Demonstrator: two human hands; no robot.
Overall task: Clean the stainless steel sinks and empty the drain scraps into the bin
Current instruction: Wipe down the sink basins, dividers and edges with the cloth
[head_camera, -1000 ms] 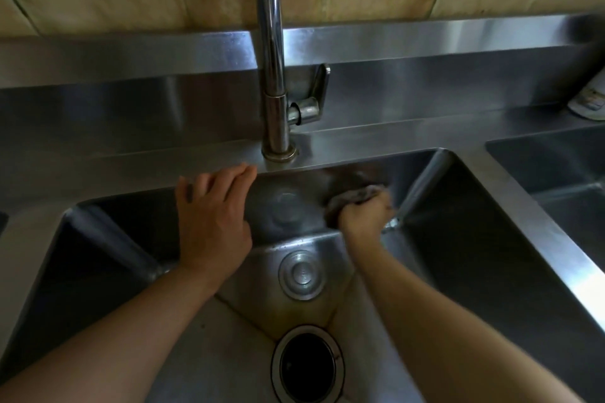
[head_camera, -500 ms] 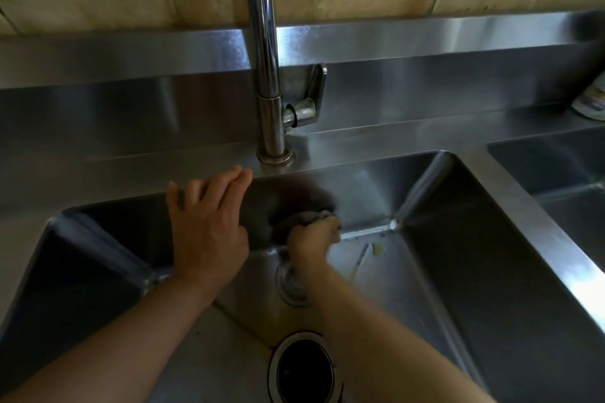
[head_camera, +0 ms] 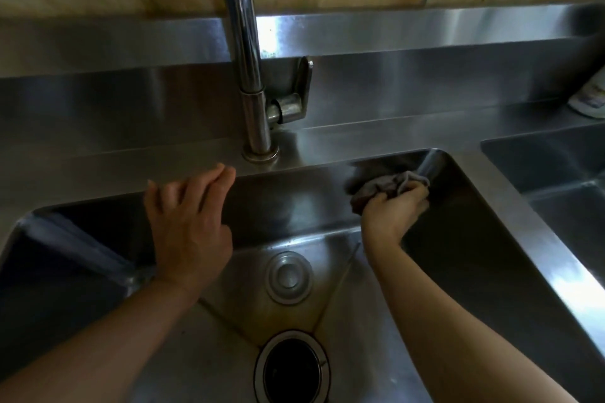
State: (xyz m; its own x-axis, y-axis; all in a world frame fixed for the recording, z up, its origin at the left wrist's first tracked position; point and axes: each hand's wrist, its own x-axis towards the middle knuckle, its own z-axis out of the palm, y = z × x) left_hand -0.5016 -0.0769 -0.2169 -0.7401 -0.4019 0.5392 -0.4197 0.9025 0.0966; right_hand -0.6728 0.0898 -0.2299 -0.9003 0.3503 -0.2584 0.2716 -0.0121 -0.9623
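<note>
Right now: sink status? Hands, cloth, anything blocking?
Left hand flat on the sink back rim. Right hand grips cloth, wiping back wall near right corner. Drain open; nothing blocking.

A stainless steel counter (head_camera: 376, 137) carries a tall faucet (head_camera: 258, 127) and a white object (head_camera: 589, 101) at its right edge.

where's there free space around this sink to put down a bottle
Bare ledge runs from the faucet rightward to the white object. Left of the faucet, the left hand rests on the rim. The back right corner is crowded by the right hand gripping the cloth.
</note>
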